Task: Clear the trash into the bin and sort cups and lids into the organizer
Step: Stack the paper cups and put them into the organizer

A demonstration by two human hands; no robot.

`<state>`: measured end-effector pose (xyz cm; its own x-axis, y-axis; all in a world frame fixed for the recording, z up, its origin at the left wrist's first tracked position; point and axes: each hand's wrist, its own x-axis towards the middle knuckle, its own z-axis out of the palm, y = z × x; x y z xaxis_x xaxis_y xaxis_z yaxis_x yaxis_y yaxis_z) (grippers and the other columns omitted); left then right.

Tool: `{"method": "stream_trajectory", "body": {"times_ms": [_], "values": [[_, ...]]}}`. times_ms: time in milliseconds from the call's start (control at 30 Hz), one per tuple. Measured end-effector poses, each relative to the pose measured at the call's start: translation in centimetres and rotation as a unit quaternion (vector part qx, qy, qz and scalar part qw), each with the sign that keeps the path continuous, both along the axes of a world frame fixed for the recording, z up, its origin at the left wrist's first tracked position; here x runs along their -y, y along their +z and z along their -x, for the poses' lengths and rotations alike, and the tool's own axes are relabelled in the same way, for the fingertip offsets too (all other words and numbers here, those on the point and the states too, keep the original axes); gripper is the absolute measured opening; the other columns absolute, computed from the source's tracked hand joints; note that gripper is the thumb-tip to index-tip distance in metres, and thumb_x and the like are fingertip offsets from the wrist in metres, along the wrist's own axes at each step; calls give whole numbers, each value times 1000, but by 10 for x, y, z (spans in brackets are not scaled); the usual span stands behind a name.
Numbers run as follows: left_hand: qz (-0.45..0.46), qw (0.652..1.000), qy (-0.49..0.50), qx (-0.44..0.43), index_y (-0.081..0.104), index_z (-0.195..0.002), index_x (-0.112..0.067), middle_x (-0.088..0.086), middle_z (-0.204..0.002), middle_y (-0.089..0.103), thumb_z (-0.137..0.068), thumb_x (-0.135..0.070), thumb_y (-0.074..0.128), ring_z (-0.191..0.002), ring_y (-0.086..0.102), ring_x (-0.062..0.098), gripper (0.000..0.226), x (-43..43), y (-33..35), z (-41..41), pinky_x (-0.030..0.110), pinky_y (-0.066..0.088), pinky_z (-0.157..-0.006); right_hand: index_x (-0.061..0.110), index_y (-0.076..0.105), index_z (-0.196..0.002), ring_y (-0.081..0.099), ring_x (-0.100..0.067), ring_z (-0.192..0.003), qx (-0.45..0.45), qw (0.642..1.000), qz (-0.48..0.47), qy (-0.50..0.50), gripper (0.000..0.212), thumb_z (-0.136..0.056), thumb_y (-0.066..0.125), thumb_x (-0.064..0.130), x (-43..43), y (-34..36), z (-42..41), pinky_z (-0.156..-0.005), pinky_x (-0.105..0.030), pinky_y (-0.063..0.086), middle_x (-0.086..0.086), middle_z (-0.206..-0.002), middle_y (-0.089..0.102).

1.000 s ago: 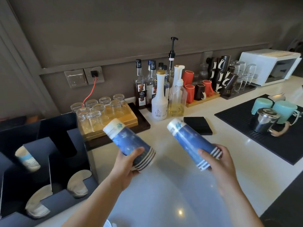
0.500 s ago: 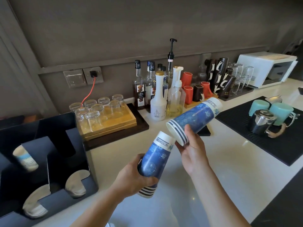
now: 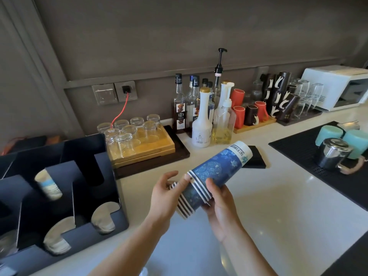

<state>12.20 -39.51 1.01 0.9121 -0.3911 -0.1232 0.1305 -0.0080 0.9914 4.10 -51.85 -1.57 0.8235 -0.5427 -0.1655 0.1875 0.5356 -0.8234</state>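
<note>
Two stacks of blue paper cups are pushed one into the other and lie tilted, white bottoms pointing up and right, over the white counter. My left hand holds the striped rims at the lower end, fingers partly spread. My right hand grips the stack from below, near the upper stack's rims. The black organizer stands at the left. One slot of it holds a white and light-blue cup stack, and its front slots hold white lids.
Upturned glasses on a wooden tray stand behind the organizer. Syrup bottles, mugs and a white microwave line the back wall. A black mat at the right carries teal cups and a steel pitcher. A black coaster stack lies near the cups.
The two separate cup stacks have been brought together and nested into one long stack. My right hand has dropped lower and my left hand has risen to meet it.
</note>
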Motion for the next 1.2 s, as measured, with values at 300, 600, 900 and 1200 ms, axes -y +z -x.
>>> {"method": "stream_trajectory", "body": {"times_ms": [300, 600, 900, 1200], "values": [[148, 973, -15, -174, 63, -121, -39, 11, -122, 70, -79, -75, 56, -106, 72, 28, 55, 0, 10, 2, 47, 59, -84, 16, 56, -134, 70, -24, -112, 1, 1000, -27, -13, 64, -78, 76, 39, -19, -4, 2, -96, -40, 53, -9, -121, 73], [100, 985, -126, 61, 38, -140, -53, 8, -129, 60, -62, -26, 94, -111, 68, 16, 100, -5, -12, 1, 29, 58, -85, 22, 59, -134, 69, -24, -116, 5, 999, -42, 1, 54, -85, 71, 42, -28, 0, -1, -89, -37, 53, -9, -124, 72], [37, 985, -108, 128, 46, -129, -49, -2, -118, 61, -53, -19, 95, -102, 66, 13, 95, -16, -14, -8, 31, 60, -76, 24, 64, -129, 68, -23, -115, -36, 999, -25, 24, 56, -78, 77, 42, -32, 6, -6, -86, -39, 53, -8, -119, 73], [15, 986, -73, 147, 53, -128, -46, -5, -118, 61, -45, -17, 95, -109, 63, 21, 98, -58, 16, -37, 36, 63, -74, 18, 57, -132, 63, -37, -120, -17, 998, 45, -31, 62, -78, 73, 44, -1, 17, 3, -92, -50, 57, -9, -123, 68]]}}
